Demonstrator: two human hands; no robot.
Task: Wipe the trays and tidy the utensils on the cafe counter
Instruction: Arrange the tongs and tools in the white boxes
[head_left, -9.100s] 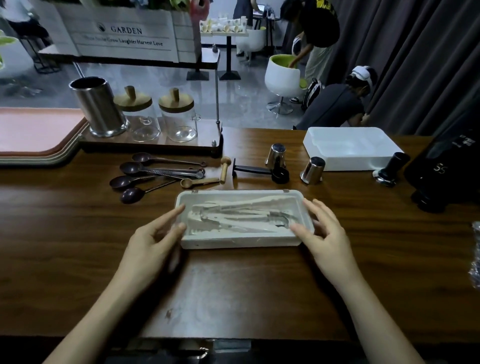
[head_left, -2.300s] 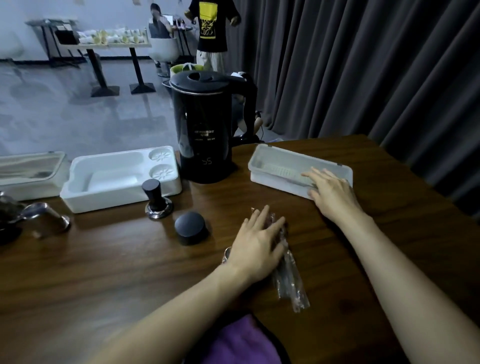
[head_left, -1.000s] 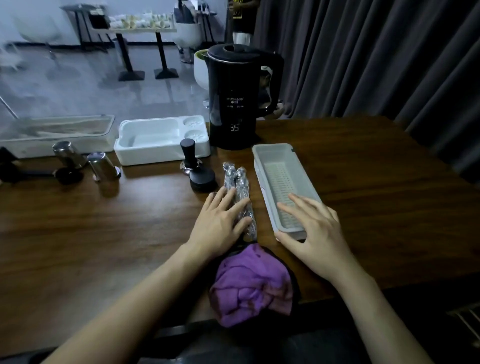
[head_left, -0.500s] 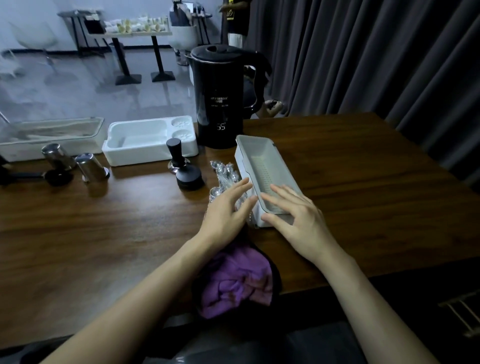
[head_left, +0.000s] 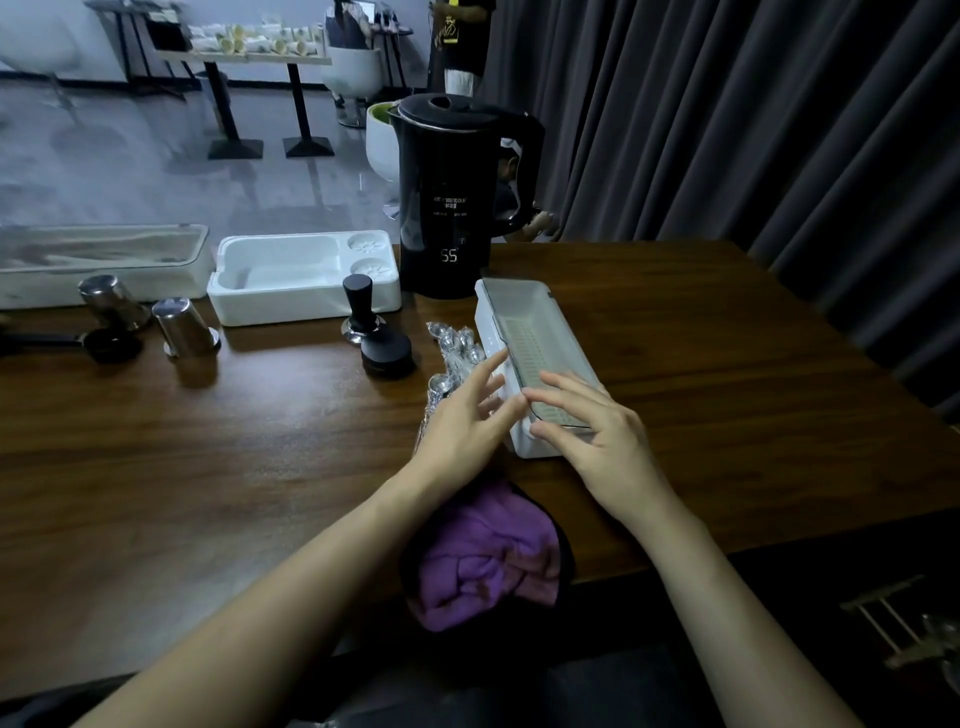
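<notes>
A narrow white plastic tray with a slotted grey insert (head_left: 535, 332) lies on the dark wooden desk (head_left: 208, 467), right of the middle. Its long axis runs from the near edge towards the far edge. The far end leans slightly left and points at the tall black electric kettle (head_left: 452, 197), which stands close behind it. The left hand (head_left: 462, 421) has a wide grip: its fingers are spread and nearly straight, with the tips against the tray's left wall near the near end. The right hand (head_left: 597, 431) also has a loose, wide grip, with the fingers laid across the tray's near end and the thumb against its end wall. Just left of the tray, partly under the left hand, lies a clear-wrapped bundle of metal spoons (head_left: 452, 338), roughly parallel to the tray. A crumpled purple cloth (head_left: 483, 556) sits at the desk's near edge between the forearms. A black tamper (head_left: 361, 312) and a black round puck (head_left: 387, 351) stand left of the spoons. Behind them, towards the far edge, is a white foam tray with moulded hollows (head_left: 301, 275).
</notes>
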